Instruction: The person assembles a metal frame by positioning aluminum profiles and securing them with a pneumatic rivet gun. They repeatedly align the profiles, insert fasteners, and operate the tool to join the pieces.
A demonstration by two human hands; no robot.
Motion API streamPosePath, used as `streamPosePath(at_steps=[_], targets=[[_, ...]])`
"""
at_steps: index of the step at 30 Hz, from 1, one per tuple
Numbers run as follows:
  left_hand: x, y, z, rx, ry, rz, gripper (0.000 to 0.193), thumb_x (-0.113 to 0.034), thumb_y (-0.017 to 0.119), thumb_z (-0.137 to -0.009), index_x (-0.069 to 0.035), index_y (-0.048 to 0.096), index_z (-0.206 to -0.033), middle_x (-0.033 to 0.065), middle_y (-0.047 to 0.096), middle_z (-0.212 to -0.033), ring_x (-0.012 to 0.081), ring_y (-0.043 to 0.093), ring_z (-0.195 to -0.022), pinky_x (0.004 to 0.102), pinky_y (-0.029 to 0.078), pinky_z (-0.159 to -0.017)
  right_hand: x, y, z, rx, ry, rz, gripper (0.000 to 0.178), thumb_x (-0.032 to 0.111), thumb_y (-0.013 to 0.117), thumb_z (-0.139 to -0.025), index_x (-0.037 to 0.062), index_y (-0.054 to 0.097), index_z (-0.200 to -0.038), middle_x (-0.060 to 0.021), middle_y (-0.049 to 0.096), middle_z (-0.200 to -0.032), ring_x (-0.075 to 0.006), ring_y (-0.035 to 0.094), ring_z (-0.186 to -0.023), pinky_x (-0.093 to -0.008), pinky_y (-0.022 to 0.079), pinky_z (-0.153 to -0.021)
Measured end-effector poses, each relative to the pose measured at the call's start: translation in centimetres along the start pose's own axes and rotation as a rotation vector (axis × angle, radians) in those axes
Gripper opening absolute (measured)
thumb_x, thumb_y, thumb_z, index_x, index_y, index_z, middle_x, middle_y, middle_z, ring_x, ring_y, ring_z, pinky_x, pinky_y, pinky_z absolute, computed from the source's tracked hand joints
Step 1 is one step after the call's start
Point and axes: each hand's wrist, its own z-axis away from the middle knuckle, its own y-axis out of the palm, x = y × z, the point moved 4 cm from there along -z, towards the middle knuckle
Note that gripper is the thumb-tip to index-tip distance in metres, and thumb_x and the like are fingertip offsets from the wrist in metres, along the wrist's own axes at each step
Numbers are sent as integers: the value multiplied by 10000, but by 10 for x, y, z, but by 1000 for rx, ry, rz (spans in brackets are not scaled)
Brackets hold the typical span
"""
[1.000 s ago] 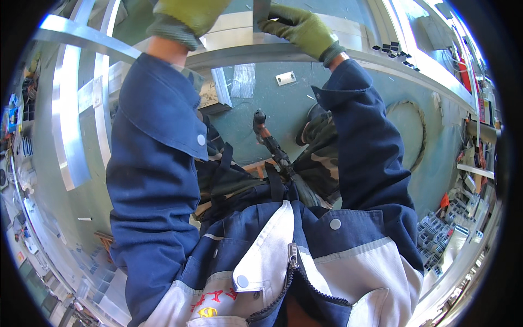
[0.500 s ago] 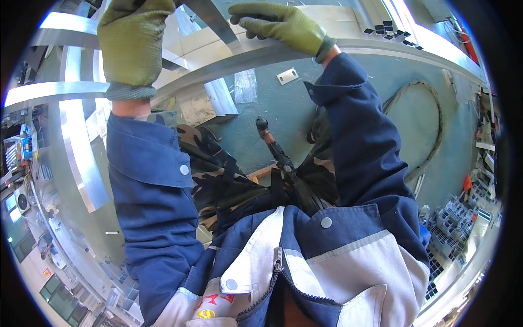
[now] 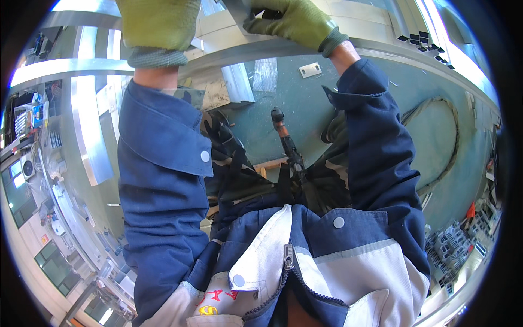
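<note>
1. Well, my green-gloved right hand (image 3: 297, 24) has its fingertips against the lower part of a grey metal piece (image 3: 235, 13), just to its left; whether they grip it or merely touch it, I cannot tell.
2. My left hand (image 3: 159, 27), gloved alike, turns its back to me, farther left of that piece; I cannot tell whether it is clenched, loose or holding something.
3. The nearest edge is the long metal beam (image 3: 245, 56), which passes just below my right hand and runs on well to its right.
4. Left of my left wrist, a silver bar (image 3: 65, 70) crowds that side.
5. To the right of my right hand, near it, sits a cluster of dark-ended tubes (image 3: 425, 41).
6. Below and between my hands there is open floor (image 3: 250, 122), with a pale plate with holes (image 3: 310, 70) under my right wrist and a looped cable (image 3: 456, 133) farther down to the right.
7. The top of the view cuts off my left fingers and the grey piece's upper end; my right hand's farther fingers are hard to make out.
</note>
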Motion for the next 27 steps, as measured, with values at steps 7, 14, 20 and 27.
streamPosePath(at_steps=[7, 14, 20, 27], targets=[[-3, 12, 3, -70, -6, -109, 322, -213, 903, -861, -49, 761, -1098, -11, 736, -943, 81, 611, -823, 245, 477, -761, -6, 8, 0, 46, 111, -193, 250, 175, 743, -970, 82, 741, -1203, -24, 780, -947, -99, 686, -847, -297, 557, -773], [7, 14, 4, -52, -36, -77, 321, -210, 900, -864, -48, 761, -1103, -10, 737, -948, 82, 612, -827, 246, 479, -764, -9, 1, 4, 25, 81, -286, 287, 114, 725, -991, 59, 721, -1273, -17, 774, -991, -73, 686, -900, -262, 553, -803], [11, 16, 3, -51, -48, -67, 320, -209, 897, -866, -48, 761, -1107, -10, 738, -952, 82, 614, -831, 246, 480, -767, -11, -2, 6, 38, 17, -112, 286, 126, 727, -988, 57, 718, -1266, -25, 778, -985, -93, 697, -893, -283, 560, -810], [12, 17, 4, -49, -56, -59, 318, -207, 894, -869, -48, 761, -1111, -9, 738, -956, 82, 615, -835, 246, 481, -770, -11, -2, 5, 27, 27, -156, 285, 150, 723, -991, 61, 718, -1262, -27, 777, -971, -101, 704, -878, -289, 566, -793]])
